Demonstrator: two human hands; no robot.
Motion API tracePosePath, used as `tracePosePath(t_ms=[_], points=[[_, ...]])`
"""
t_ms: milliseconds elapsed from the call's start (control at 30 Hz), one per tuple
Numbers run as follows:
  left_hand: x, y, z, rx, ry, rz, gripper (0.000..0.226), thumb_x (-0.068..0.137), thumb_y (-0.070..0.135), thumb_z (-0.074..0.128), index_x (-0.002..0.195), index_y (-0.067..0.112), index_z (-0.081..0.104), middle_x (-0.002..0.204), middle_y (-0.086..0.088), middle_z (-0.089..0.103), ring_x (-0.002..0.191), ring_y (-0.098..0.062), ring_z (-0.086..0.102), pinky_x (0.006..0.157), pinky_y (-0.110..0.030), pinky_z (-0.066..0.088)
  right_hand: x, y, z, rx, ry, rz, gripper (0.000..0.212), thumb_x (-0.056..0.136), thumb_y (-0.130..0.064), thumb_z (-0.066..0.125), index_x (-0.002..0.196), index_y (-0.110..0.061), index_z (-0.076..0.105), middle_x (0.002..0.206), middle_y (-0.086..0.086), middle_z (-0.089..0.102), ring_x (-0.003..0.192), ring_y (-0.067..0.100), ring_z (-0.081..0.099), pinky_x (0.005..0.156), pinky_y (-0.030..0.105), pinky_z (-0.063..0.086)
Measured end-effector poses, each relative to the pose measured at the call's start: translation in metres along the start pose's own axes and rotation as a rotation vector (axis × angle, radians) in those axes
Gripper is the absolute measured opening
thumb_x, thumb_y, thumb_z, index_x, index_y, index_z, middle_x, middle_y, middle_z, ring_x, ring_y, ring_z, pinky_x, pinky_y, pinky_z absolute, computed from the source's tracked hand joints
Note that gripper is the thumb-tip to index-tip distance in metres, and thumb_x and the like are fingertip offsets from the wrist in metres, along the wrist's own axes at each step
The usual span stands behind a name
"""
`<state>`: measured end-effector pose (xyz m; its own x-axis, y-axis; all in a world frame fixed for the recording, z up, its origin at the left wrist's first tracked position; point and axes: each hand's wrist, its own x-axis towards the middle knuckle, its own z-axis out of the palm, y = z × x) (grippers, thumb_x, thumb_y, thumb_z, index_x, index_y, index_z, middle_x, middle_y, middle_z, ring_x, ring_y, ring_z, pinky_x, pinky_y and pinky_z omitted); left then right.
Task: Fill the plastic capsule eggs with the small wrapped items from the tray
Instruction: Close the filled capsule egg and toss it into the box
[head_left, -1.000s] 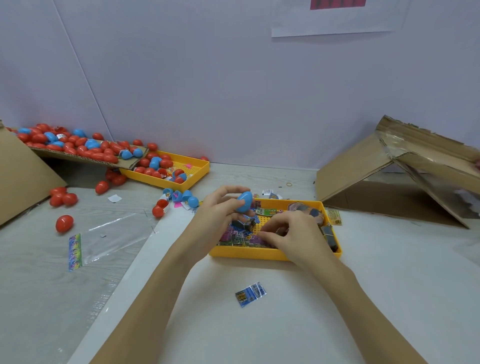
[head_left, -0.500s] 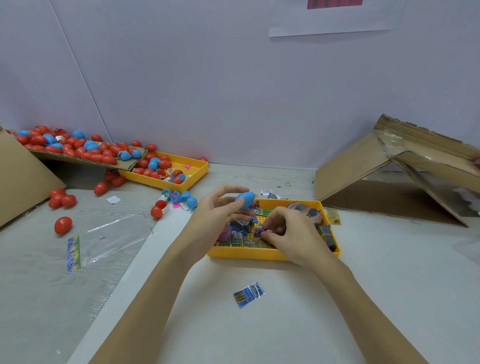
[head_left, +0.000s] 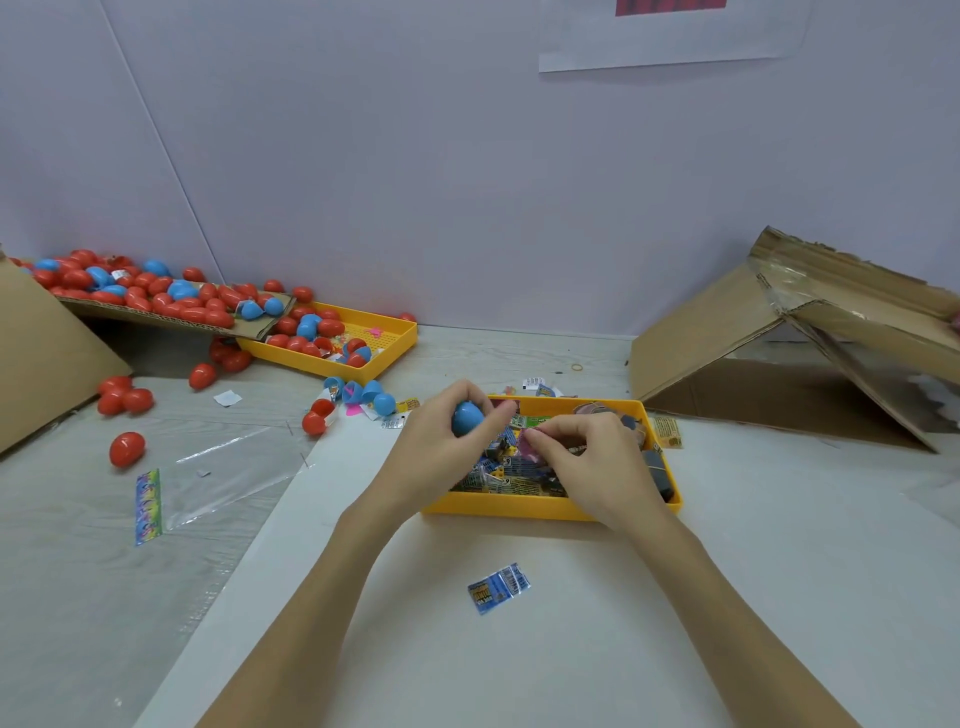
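Over the yellow plastic tray (head_left: 550, 512), the left hand (head_left: 441, 452) grips a smooth blue plastic capsule egg (head_left: 466, 419), likely light and slippery, while the right hand (head_left: 592, 462) pinches a small pink wrapped item (head_left: 531, 446), probably crinkly, best held by its edges

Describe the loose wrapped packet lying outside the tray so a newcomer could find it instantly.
Start at the near yellow tray under both hands. On the white sheet just in front of it lies one small blue packet. It is the only wrapped item lying alone there.
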<state>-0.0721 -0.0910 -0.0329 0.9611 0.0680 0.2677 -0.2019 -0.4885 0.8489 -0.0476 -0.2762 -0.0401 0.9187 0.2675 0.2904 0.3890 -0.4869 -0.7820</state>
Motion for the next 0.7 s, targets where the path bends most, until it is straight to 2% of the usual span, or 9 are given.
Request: tracePosePath(t_ms=[133, 233, 267, 367, 400, 433, 500, 533, 700], points=[[-0.0046, 0.0013, 0.0032, 0.214, -0.088, 0.076, 0.022, 0.092, 0.044, 0.070, 0.105, 0.026, 0.067, 0.097, 0.010, 0.067, 0.089, -0.004, 0.063, 0.069, -0.016, 0.054, -0.0004, 0.0014, 0.0018, 0.031, -0.017, -0.013, 0.016, 0.100, -0.027, 0.063, 0.102, -0.026, 0.079, 0.078, -0.021, 0.069, 0.084, -0.006, 0.063, 0.066, 0.006, 0.046], [-0.0047, 0.0042, 0.0011, 0.176, -0.081, 0.107, 0.013, 0.094, 0.035, 0.070, 0.104, 0.028, 0.068, 0.098, 0.013, 0.066, 0.094, -0.002, 0.061, 0.071, -0.012, 0.051, -0.0003, 0.0015, 0.0024, 0.065, -0.042, -0.018, 0.019, 0.103, -0.027, 0.059, 0.102, -0.026, 0.078, 0.079, -0.018, 0.069, 0.086, -0.003, 0.063, 0.068, 0.010, 0.047], [-0.0044, 0.0048, 0.0001, 0.156, -0.067, 0.116, 0.010, 0.094, 0.032, 0.071, 0.102, 0.028, 0.068, 0.096, 0.013, 0.066, 0.094, -0.001, 0.061, 0.070, -0.010, 0.050, -0.0002, 0.0021, 0.0027, 0.081, -0.050, -0.018, 0.020, 0.103, -0.027, 0.057, 0.100, -0.027, 0.077, 0.079, -0.014, 0.070, 0.085, 0.002, 0.064, 0.069, 0.013, 0.048], [-0.0028, 0.0053, -0.0016, 0.131, 0.006, 0.100, 0.004, 0.093, 0.023, 0.071, 0.097, 0.022, 0.071, 0.092, 0.007, 0.068, 0.089, -0.010, 0.063, 0.069, -0.011, 0.051, 0.0005, 0.0022, 0.0041, 0.085, -0.062, -0.019, 0.026, 0.106, -0.030, 0.050, 0.100, -0.024, 0.075, 0.083, 0.008, 0.072, 0.083, 0.025, 0.065, 0.072, 0.041, 0.053], [-0.0024, 0.0059, -0.0018, 0.112, 0.032, 0.076, 0.003, 0.093, 0.022, 0.072, 0.095, 0.021, 0.071, 0.091, 0.004, 0.068, 0.087, -0.012, 0.063, 0.069, -0.013, 0.052, 0.0013, 0.0020, 0.0040, 0.112, -0.049, -0.008, 0.026, 0.107, -0.033, 0.049, 0.102, -0.025, 0.073, 0.085, 0.010, 0.072, 0.083, 0.028, 0.065, 0.072, 0.044, 0.053], [-0.0019, 0.0067, -0.0020, 0.083, 0.056, 0.048, 0.002, 0.093, 0.022, 0.072, 0.094, 0.021, 0.071, 0.090, 0.004, 0.068, 0.086, -0.012, 0.064, 0.068, -0.015, 0.052, 0.0019, 0.0014, 0.0037, 0.165, -0.032, 0.010, 0.025, 0.106, -0.038, 0.048, 0.103, -0.029, 0.071, 0.087, 0.005, 0.074, 0.083, 0.021, 0.067, 0.070, 0.040, 0.056], [-0.0011, 0.0078, -0.0033, -0.008, 0.089, 0.001, 0.002, 0.093, 0.023, 0.073, 0.092, 0.021, 0.071, 0.089, 0.004, 0.068, 0.085, -0.011, 0.064, 0.068, -0.014, 0.053, 0.0020, -0.0011, 0.0032, 0.244, -0.019, 0.033, 0.029, 0.098, -0.053, 0.050, 0.101, -0.032, 0.070, 0.087, -0.010, 0.074, 0.085, 0.003, 0.068, 0.070, 0.019, 0.052], [-0.0008, 0.0085, -0.0039, -0.066, 0.094, -0.019, 0.002, 0.092, 0.023, 0.073, 0.091, 0.022, 0.072, 0.089, 0.004, 0.068, 0.084, -0.009, 0.065, 0.068, -0.014, 0.054, 0.0021, -0.0020, 0.0031, 0.248, -0.021, 0.029, 0.033, 0.094, -0.058, 0.053, 0.100, -0.031, 0.071, 0.086, -0.012, 0.074, 0.085, -0.001, 0.067, 0.070, 0.013, 0.050], [0.0003, 0.0084, -0.0046, -0.203, 0.033, -0.100, 0.003, 0.090, 0.026, 0.076, 0.088, 0.026, 0.075, 0.083, 0.011, 0.067, 0.076, 0.000, 0.062, 0.065, -0.014, 0.051, 0.0039, -0.0019, 0.0001, 0.369, 0.003, 0.030, 0.004, 0.090, -0.028, 0.078, 0.092, -0.025, 0.075, 0.081, -0.012, 0.076, 0.078, 0.000, 0.069, 0.067, 0.013, 0.050]])
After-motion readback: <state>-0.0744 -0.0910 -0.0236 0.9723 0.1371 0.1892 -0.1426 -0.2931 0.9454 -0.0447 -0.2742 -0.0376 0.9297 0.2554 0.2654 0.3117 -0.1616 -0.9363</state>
